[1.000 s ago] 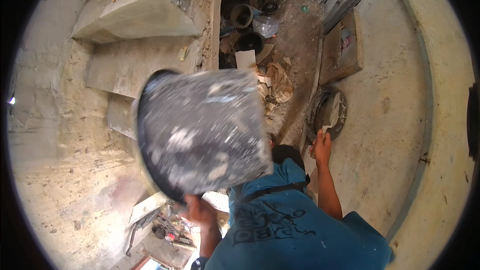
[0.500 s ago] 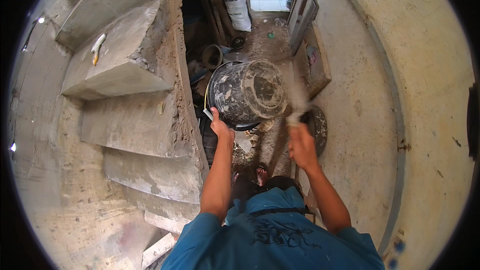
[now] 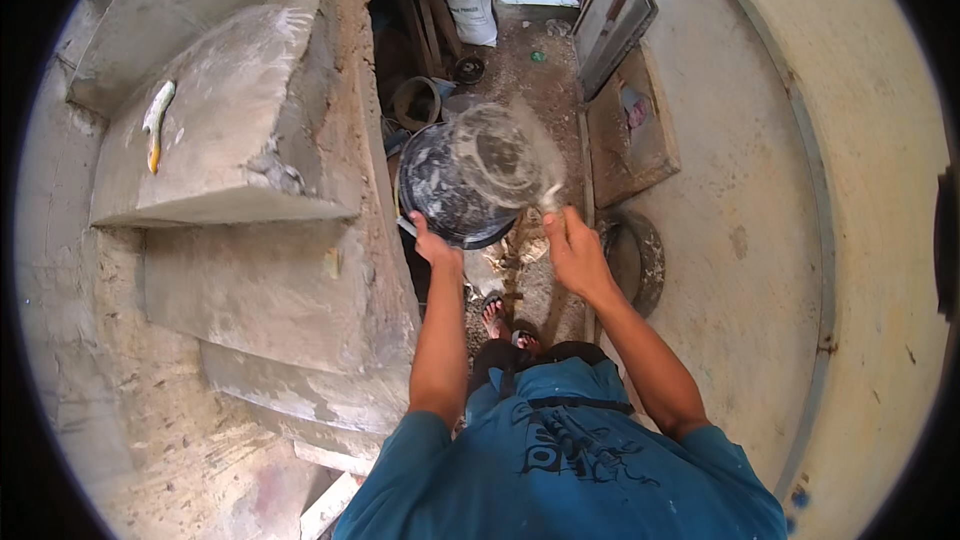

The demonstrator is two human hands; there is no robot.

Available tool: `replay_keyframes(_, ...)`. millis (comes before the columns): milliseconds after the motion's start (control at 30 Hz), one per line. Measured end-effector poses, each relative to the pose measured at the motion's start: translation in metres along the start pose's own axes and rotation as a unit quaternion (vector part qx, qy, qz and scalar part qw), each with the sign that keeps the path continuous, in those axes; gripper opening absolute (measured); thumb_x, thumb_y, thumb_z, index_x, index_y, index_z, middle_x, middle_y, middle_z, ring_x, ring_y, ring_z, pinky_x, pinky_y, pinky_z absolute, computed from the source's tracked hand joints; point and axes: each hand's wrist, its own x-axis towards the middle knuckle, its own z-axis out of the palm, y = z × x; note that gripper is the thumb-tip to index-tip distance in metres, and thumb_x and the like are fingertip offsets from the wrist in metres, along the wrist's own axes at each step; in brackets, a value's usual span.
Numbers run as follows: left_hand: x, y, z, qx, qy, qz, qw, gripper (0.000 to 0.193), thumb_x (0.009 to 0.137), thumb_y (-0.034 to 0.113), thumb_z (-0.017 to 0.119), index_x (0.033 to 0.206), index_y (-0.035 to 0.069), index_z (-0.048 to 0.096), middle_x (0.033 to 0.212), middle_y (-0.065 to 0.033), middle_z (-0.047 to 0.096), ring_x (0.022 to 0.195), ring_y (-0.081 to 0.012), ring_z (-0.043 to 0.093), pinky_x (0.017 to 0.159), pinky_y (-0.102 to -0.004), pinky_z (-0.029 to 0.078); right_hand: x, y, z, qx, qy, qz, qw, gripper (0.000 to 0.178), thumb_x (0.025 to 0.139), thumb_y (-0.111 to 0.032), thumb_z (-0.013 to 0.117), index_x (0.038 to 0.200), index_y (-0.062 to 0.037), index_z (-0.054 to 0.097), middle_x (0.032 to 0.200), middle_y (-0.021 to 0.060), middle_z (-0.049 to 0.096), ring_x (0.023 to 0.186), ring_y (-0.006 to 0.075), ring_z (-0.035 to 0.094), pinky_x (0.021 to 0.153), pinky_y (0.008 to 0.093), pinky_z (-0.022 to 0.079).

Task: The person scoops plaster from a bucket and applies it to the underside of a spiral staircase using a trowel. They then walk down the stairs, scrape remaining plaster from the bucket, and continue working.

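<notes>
A black bucket (image 3: pixel 425 180), smeared with grey cement, hangs tipped in front of me, its base turned up and toward me. My left hand (image 3: pixel 437 243) is closed at its left rim, around the pale grip of the wire handle. At the bucket's right side, my right hand (image 3: pixel 578 255) grips a tool with a pale handle (image 3: pixel 549 202). Motion smears the tool's head and the bucket's base, so its kind cannot be made out. The bucket's mouth faces away and its inside is hidden.
Rough concrete steps (image 3: pixel 200 140) rise at the left, with a white-and-yellow tool (image 3: pixel 158 125) lying on one. A white sack (image 3: pixel 470 5) stands at the back. A dark round tub or tyre (image 3: pixel 640 260) leans against the right wall, near wooden boards (image 3: pixel 615 35).
My right hand and the tool have moved left, up against the bucket. The bucket has shifted slightly left, and its base is now blurred. My left hand keeps its hold.
</notes>
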Motion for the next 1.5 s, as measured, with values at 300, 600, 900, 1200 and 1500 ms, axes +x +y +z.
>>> replay_keyframes(300, 0.044, -0.016, 0.060, -0.022, -0.018, -0.067, 0.997, 0.092, 0.094, 0.057, 0.074, 0.158, 0.001, 0.040, 0.164, -0.0168, 0.042, 0.144, -0.0403, 0.047, 0.121, -0.0566, 0.035, 0.068, 0.000, 0.002, 0.022, -0.025, 0.109, 0.993, 0.051, 0.109, -0.048, 0.050, 0.110, 0.0018, 0.062, 0.069, 0.0162, 0.062, 0.048, 0.0250, 0.063, 0.050, 0.0404, 0.049)
replay_keyframes(600, 0.101, -0.047, 0.130, 0.006, -0.056, -0.003, 0.998, 0.085, 0.088, 0.052, 0.083, 0.147, -0.002, 0.054, 0.149, -0.0163, 0.056, 0.126, -0.0373, 0.060, 0.111, -0.0549, 0.048, 0.159, 0.038, -0.025, 0.140, -0.071, 0.224, 0.962, 0.058, 0.109, -0.053, 0.049, 0.115, 0.0044, 0.059, 0.070, 0.0125, 0.062, 0.047, 0.0209, 0.060, 0.047, 0.0373, 0.049)
replay_keyframes(900, 0.117, -0.079, 0.202, 0.215, 0.127, 0.155, 0.956, 0.089, 0.085, 0.070, 0.077, 0.119, -0.011, 0.065, 0.112, -0.0175, 0.070, 0.095, -0.0294, 0.062, 0.086, -0.0476, 0.052, 0.291, 0.090, -0.107, 0.067, -0.065, 0.135, 0.986, 0.055, 0.105, -0.048, 0.060, 0.123, 0.0045, 0.062, 0.074, 0.0127, 0.066, 0.053, 0.0228, 0.063, 0.052, 0.0381, 0.050)
replay_keyframes(1200, 0.025, -0.098, 0.185, 0.377, 0.239, 0.233, 0.864, 0.048, 0.090, 0.052, 0.078, 0.089, 0.004, 0.076, 0.082, -0.0236, 0.072, 0.083, -0.0395, 0.072, 0.078, -0.0483, 0.053, 0.350, -0.101, -0.101, 0.077, -0.289, -0.484, 0.822, 0.050, 0.096, -0.027, 0.073, 0.133, 0.0047, 0.064, 0.096, 0.0218, 0.072, 0.081, 0.0331, 0.074, 0.067, 0.0425, 0.057)
replay_keyframes(1500, -0.086, -0.111, 0.081, 0.392, 0.364, 0.157, 0.830, 0.053, 0.092, 0.054, 0.073, 0.097, 0.001, 0.073, 0.091, -0.0279, 0.072, 0.095, -0.0487, 0.070, 0.080, -0.0525, 0.054, 0.231, -0.284, 0.025, -0.012, -0.229, -0.577, 0.784, 0.047, 0.093, -0.034, 0.075, 0.131, -0.0097, 0.065, 0.100, 0.0177, 0.071, 0.093, 0.0429, 0.071, 0.078, 0.0523, 0.056)
